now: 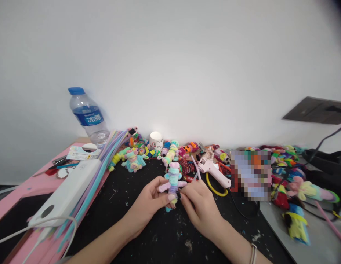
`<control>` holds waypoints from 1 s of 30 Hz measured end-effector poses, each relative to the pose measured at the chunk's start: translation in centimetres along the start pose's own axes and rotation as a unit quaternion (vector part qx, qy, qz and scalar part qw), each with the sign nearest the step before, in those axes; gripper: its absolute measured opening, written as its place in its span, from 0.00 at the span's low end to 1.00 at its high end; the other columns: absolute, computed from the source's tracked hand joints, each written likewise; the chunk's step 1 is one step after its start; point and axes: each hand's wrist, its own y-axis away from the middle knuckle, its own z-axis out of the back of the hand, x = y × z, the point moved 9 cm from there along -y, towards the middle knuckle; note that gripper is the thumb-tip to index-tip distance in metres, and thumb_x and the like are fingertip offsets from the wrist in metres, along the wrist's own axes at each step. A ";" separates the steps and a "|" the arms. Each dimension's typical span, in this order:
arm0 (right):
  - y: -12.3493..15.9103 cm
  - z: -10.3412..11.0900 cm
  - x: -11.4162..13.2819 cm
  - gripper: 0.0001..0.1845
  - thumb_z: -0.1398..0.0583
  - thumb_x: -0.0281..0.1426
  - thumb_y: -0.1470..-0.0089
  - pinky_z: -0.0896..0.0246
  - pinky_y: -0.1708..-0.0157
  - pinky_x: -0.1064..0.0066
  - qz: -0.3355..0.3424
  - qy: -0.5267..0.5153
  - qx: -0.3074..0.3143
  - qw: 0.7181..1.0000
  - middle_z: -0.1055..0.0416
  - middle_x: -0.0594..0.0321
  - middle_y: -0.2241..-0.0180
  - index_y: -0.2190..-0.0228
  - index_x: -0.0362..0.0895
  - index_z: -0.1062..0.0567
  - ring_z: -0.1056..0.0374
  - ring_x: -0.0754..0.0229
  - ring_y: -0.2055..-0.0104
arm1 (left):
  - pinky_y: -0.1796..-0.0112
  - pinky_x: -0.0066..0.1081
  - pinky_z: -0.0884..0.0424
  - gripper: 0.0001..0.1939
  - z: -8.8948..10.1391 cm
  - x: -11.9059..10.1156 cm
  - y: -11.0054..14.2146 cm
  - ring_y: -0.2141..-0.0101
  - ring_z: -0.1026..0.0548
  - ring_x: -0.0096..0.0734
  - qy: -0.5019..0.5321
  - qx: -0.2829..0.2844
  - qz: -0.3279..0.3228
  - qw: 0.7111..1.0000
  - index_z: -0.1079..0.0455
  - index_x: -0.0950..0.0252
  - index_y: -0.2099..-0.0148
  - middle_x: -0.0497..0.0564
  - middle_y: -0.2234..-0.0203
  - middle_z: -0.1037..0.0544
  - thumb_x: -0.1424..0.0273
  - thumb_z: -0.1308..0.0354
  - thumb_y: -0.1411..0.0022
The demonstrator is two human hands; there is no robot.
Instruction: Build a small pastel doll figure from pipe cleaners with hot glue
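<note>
In front of me, over a black mat (126,227), is a small pastel pipe-cleaner doll (174,176) with coiled pink, mint and lilac parts. My left hand (151,198) is closed on its lower end, the thumb pressed over the front. From the other side my right hand (199,203) pinches close against the doll, fingers bent. A pale lilac pipe cleaner (196,167) rises from behind those fingers. Something small and dark shows between the fingertips; what it is I cannot tell. Just beyond my right hand lies a pink glue gun (214,170).
Finished pipe-cleaner figures (134,159) and a paper cup (156,140) line the wall. At left are a bundle of pipe cleaners (95,187), a white box-like device (65,190) with cables and a leaning water bottle (89,115). More figures (310,189) lie at right, beside a blurred-out patch.
</note>
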 end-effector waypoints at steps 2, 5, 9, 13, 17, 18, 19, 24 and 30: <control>0.0 -0.2 0.2 0.13 0.51 0.26 0.42 0.52 0.71 0.69 0.005 0.008 0.005 1.000 0.36 0.62 0.77 0.76 0.42 0.33 0.43 0.61 0.74 | 0.69 0.28 0.34 0.08 0.1 0.1 0.0 0.73 0.33 0.24 0.001 -0.007 0.000 1.000 0.34 0.65 0.66 0.45 0.73 0.31 0.71 0.38 0.48; 0.1 -0.2 0.3 0.12 0.52 0.25 0.42 0.52 0.71 0.68 0.009 0.009 0.007 1.000 0.35 0.62 0.77 0.75 0.42 0.33 0.43 0.61 0.74 | 0.69 0.28 0.33 0.08 0.1 0.3 0.0 0.73 0.33 0.24 0.016 -0.011 0.009 1.000 0.34 0.65 0.67 0.46 0.73 0.31 0.69 0.38 0.48; 0.2 0.0 0.3 0.12 0.52 0.25 0.42 0.52 0.72 0.68 0.010 -0.002 -0.002 1.000 0.36 0.62 0.77 0.75 0.42 0.35 0.44 0.61 0.74 | 0.70 0.28 0.32 0.08 0.0 0.6 0.0 0.75 0.34 0.23 0.036 0.001 0.022 0.999 0.33 0.65 0.67 0.45 0.75 0.32 0.70 0.38 0.48; 0.1 0.2 0.3 0.11 0.52 0.26 0.42 0.52 0.72 0.68 0.012 -0.011 -0.009 1.000 0.37 0.63 0.78 0.75 0.43 0.35 0.44 0.61 0.75 | 0.72 0.27 0.32 0.08 -0.1 0.8 0.1 0.75 0.33 0.22 0.055 0.011 0.035 0.998 0.34 0.66 0.66 0.45 0.76 0.32 0.71 0.38 0.48; 0.1 0.3 0.3 0.11 0.52 0.26 0.43 0.52 0.72 0.68 0.014 -0.014 -0.014 1.000 0.38 0.63 0.78 0.75 0.42 0.35 0.45 0.61 0.75 | 0.72 0.26 0.31 0.08 -0.3 1.0 0.2 0.76 0.32 0.21 0.062 0.019 0.052 0.997 0.34 0.66 0.66 0.46 0.76 0.30 0.72 0.38 0.48; 0.1 0.4 0.3 0.11 0.52 0.26 0.43 0.52 0.72 0.68 0.014 -0.016 -0.016 1.000 0.38 0.63 0.78 0.76 0.42 0.35 0.45 0.61 0.75 | 0.72 0.26 0.31 0.08 -0.3 1.1 0.2 0.76 0.31 0.21 0.060 0.020 0.055 0.997 0.34 0.66 0.66 0.46 0.75 0.29 0.72 0.38 0.48; 0.1 0.4 0.3 0.11 0.52 0.25 0.43 0.52 0.72 0.68 0.015 -0.018 -0.016 1.000 0.38 0.63 0.78 0.76 0.42 0.36 0.45 0.61 0.75 | 0.72 0.26 0.31 0.09 -0.2 1.2 0.2 0.76 0.30 0.22 0.058 0.019 0.057 0.997 0.34 0.66 0.65 0.46 0.75 0.29 0.72 0.38 0.48; 0.2 0.3 0.3 0.12 0.53 0.25 0.43 0.52 0.72 0.68 0.019 -0.027 -0.007 0.999 0.39 0.63 0.79 0.77 0.42 0.37 0.45 0.61 0.74 | 0.72 0.24 0.30 0.11 0.2 1.4 0.2 0.75 0.25 0.24 0.049 0.005 0.064 0.997 0.32 0.65 0.62 0.47 0.72 0.26 0.73 0.36 0.49; 0.3 0.2 0.4 0.11 0.53 0.24 0.44 0.52 0.72 0.68 0.038 -0.035 -0.011 0.999 0.39 0.63 0.78 0.77 0.43 0.37 0.46 0.60 0.74 | 0.74 0.24 0.29 0.12 0.1 1.7 0.2 0.77 0.25 0.26 0.030 0.024 0.082 0.996 0.31 0.68 0.62 0.49 0.76 0.24 0.72 0.36 0.50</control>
